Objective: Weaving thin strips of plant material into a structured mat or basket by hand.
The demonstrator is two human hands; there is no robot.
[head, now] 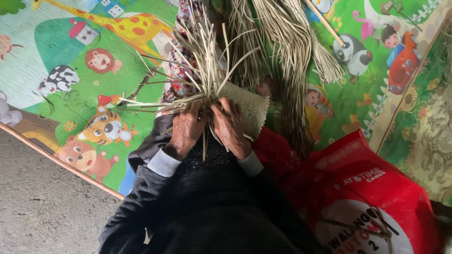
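Note:
My left hand (186, 129) and my right hand (231, 126) sit side by side in my lap, both gripping the near edge of a partly woven straw mat (249, 106). Loose pale straw strips (207, 61) fan up and to the left from the woven part. My fingers pinch strips where the weave ends. The woven patch lies mostly under and to the right of my right hand. Dark sleeves cover both my forearms.
A bundle of long dry straw (292, 51) lies ahead on a colourful animal play mat (84, 70). A red plastic bag (372, 197) sits at my right. A thin wooden stick (325, 21) lies at the top. Bare concrete floor (42, 207) is at the left.

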